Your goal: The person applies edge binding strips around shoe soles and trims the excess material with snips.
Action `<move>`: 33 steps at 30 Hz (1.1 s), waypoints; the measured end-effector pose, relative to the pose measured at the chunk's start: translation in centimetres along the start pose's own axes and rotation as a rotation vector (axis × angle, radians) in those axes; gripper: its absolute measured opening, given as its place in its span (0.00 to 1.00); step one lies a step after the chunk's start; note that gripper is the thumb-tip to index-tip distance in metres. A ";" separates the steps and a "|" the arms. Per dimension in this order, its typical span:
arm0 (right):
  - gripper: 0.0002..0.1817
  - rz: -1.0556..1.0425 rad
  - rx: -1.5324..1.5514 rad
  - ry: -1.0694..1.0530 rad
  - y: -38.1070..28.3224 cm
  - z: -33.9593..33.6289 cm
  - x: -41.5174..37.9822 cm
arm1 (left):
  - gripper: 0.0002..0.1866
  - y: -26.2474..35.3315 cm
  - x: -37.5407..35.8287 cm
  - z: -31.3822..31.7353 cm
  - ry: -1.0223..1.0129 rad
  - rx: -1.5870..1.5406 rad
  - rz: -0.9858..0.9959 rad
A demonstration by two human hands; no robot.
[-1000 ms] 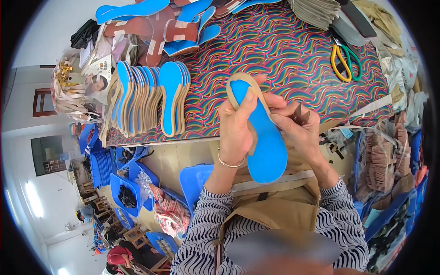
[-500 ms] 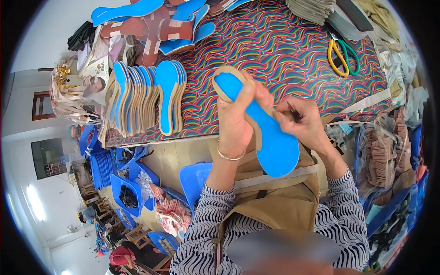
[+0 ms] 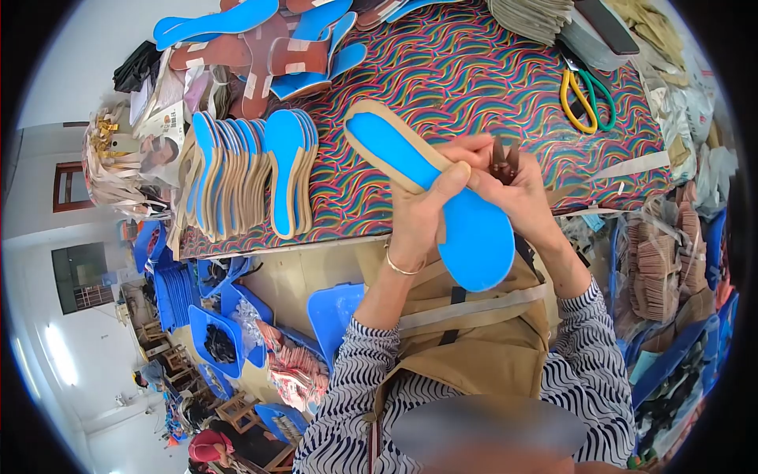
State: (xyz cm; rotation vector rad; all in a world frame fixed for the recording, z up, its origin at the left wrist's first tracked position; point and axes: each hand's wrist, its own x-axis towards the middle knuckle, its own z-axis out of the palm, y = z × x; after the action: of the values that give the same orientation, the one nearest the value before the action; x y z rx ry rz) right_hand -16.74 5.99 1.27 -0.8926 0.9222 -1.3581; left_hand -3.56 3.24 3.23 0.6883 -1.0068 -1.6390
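Note:
A blue insole (image 3: 478, 241) with a tan border along its narrower half slants in front of my body, over the table's near edge. My left hand (image 3: 430, 205) is closed round its middle, thumb on the blue face. My right hand (image 3: 517, 201) is closed at the insole's right edge, its thumb near my left thumb. Tucked in the right fingers is a small dark brown two-pronged tool (image 3: 505, 162), whose exact kind I cannot make out. To the left, a row of stacked insoles (image 3: 229, 174) stands beside a shorter stack (image 3: 288, 170).
Blue and brown insole pieces (image 3: 300, 59) lie heaped at the back left of the patterned table (image 3: 442, 79). Yellow-and-green-handled scissors (image 3: 586, 99) rest at the right. Blue bins (image 3: 335, 312) stand below the table edge. Another person (image 3: 209, 446) is far off at lower left.
The insole has swung, its tan-bordered end moving up and left. My left hand has shifted down toward its middle, and the brown tool in my right hand now shows more clearly.

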 end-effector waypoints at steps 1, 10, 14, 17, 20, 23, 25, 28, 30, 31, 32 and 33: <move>0.09 0.002 0.000 -0.003 -0.1 -0.2 0.0 | 0.11 0.2 -0.1 -0.2 0.015 0.063 0.000; 0.21 0.068 -0.645 -0.376 -3.8 -4.8 -0.5 | 0.12 2.1 0.5 -1.9 0.080 0.091 -0.023; 0.13 -0.230 -0.768 -0.351 -2.9 -6.7 -0.6 | 0.12 2.3 0.8 -2.7 0.162 0.179 0.016; 0.08 -0.019 -0.717 -0.259 -5.5 -9.2 1.4 | 0.12 2.0 0.9 -3.4 0.262 0.103 -0.084; 0.10 -0.249 -0.946 0.153 -6.1 -9.7 3.6 | 0.12 0.9 0.8 -4.2 0.343 -0.109 -0.208; 0.14 -0.463 -0.999 0.414 -5.6 -7.1 3.0 | 0.12 -0.3 0.3 -3.9 0.380 -0.260 -0.242; 0.16 -0.280 -0.582 0.293 -4.1 -4.7 0.8 | 0.11 -0.6 0.1 -3.7 0.399 -0.427 -0.270; 0.21 0.234 -0.094 0.107 -0.7 -1.2 -2.8 | 0.11 -0.4 -0.2 -3.6 0.406 -0.429 -0.279; 0.15 0.383 0.224 0.024 1.3 -0.1 -3.9 | 0.10 0.2 -0.7 -3.2 0.383 -0.444 -0.281; 0.15 0.385 0.223 0.024 2.0 0.5 -4.1 | 0.10 0.5 -0.9 -3.0 0.358 -0.459 -0.281; 0.13 0.334 0.311 0.051 2.5 1.2 -4.1 | 0.10 0.6 -1.2 -2.9 0.358 -0.462 -0.279; 0.12 0.285 0.399 0.078 3.0 1.6 -4.1 | 0.10 0.6 -1.5 -2.7 0.359 -0.448 -0.285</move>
State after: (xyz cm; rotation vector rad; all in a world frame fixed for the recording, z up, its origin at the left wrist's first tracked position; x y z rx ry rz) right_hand -14.14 10.18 -0.79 -0.3909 0.7661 -1.2737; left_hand -0.58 3.84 2.37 0.8031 -0.2757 -1.8191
